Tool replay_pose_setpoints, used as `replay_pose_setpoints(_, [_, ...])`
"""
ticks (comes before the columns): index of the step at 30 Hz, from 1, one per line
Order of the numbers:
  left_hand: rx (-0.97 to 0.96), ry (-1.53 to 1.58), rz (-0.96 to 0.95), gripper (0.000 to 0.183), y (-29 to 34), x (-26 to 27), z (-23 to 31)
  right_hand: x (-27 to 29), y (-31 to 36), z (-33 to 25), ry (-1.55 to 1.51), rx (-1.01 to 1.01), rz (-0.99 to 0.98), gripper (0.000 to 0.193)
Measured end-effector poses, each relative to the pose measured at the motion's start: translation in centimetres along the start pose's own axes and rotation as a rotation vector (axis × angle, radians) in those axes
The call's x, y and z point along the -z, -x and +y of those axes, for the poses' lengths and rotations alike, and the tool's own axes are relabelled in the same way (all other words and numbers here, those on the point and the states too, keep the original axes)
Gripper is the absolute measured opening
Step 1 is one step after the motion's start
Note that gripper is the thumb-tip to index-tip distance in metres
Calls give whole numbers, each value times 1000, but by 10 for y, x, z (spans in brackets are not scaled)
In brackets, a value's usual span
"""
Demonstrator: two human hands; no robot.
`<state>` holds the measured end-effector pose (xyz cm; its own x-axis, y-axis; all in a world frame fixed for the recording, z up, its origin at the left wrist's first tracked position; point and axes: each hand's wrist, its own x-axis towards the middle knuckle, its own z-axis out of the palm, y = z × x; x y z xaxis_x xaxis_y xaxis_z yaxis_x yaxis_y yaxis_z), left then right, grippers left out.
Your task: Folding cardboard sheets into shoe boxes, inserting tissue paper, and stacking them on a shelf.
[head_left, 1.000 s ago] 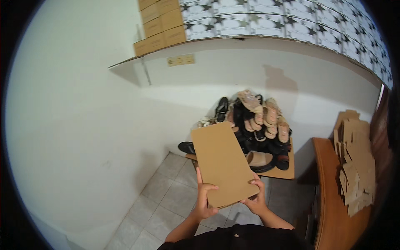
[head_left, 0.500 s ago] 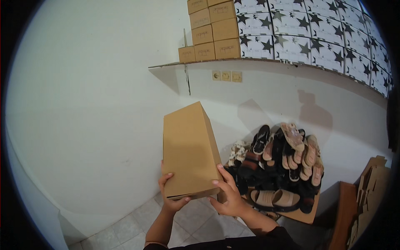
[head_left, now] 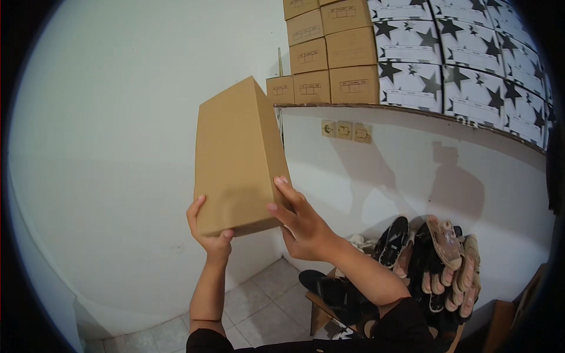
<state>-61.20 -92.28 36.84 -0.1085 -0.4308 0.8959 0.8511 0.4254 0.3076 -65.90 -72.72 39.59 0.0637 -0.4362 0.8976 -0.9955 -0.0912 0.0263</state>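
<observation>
A closed brown cardboard box [head_left: 232, 159], the size of a shoebox, is held up in front of the white wall, its far end tilted upward. My left hand [head_left: 209, 232] grips its near left corner, with the thumb at the lower edge. On the right side my right hand [head_left: 303, 226] is closed round the near right corner, fingers along the side face. The far top corner of the box overlaps the left end of the wall shelf in view. The underside of the box is hidden.
Above right, a wall shelf [head_left: 412, 112] bears stacked brown boxes [head_left: 353, 85] and white boxes with dark stars [head_left: 471, 88]. Sockets and switches [head_left: 346, 130] sit beneath it. A pile of sandals and shoes [head_left: 447, 259] lies on a wooden table [head_left: 319, 312] at lower right.
Both hands have raised the box up and to the left, closer to shelf height. The view has shifted, so the shelf and shoe pile appear lower and farther right.
</observation>
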Motion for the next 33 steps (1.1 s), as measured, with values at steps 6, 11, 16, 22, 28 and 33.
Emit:
replay_pose_setpoints(6, [-97,42,-55,90,-95,-31,-81,1,-63,81,151,80,13,84])
replay_pose_setpoints(11, [-175,182,-120,81,-165,-60,-151,-10,-104,141,294,12,19,83])
replay_pose_setpoints(16, [-260,314,-135,70,-240,-90,-208,-17,-156,190,449,43,82,84])
replay_pose_setpoints(22, [-143,464,-219,62,-292,-135,-262,-11,-198,238,624,-32,106,80])
replay_pose_setpoints(28, [52,570,-392,60,-313,-184,-294,-5,-220,278,1398,90,193,57])
replay_pose_setpoints(33, [12,468,-550,58,-327,-210,-314,3,-222,303,1673,-5,193,41])
